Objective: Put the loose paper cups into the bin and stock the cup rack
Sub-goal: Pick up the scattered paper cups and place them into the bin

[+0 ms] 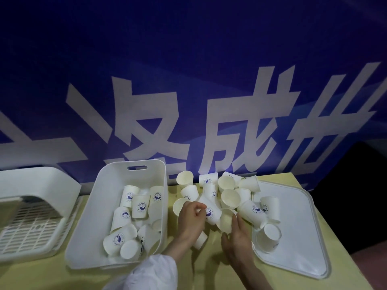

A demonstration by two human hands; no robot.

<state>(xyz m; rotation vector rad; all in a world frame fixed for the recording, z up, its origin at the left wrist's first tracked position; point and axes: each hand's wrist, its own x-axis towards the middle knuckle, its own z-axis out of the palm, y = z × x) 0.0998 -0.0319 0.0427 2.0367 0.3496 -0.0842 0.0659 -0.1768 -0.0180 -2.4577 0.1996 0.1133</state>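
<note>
A pile of loose white paper cups [228, 195] with a blue logo lies on the yellow-green table, right of a white plastic bin [100, 206] that holds several cups. My left hand [191, 220] is curled around one printed cup [210, 214] at the pile's near edge. My right hand [237, 237] grips another cup [225, 221] lying on its side with its mouth toward me. The white cup rack [31, 216] with a slotted grid floor stands at the far left and looks empty.
A white flat lid [297, 237] lies at the right with a few cups on it. A blue banner with large white characters [188, 122] hangs right behind the table. The table's right edge falls away into dark floor.
</note>
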